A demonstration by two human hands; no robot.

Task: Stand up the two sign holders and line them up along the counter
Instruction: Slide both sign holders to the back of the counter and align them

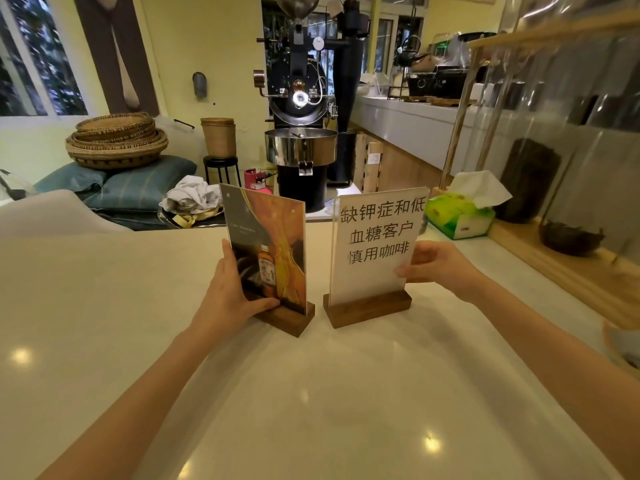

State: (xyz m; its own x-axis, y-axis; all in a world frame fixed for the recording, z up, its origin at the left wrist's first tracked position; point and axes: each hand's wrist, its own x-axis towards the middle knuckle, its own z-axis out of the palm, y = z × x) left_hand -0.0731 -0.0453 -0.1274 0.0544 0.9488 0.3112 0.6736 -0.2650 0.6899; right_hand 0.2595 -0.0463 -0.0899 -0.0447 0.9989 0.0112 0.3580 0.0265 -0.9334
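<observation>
Two acrylic sign holders on dark wooden bases stand upright side by side on the pale counter. The left sign holder shows an orange picture with a bottle and is turned slightly to the left. My left hand grips its left edge, thumb across the lower front. The right sign holder carries a white sheet with black Chinese text. My right hand holds its right edge, thumb in front and fingers behind. A narrow gap separates the two bases.
A green tissue pack lies on the counter behind the right sign. A wooden-framed glass case runs along the right edge. A black coffee roaster stands beyond the counter, with baskets and cushions at far left.
</observation>
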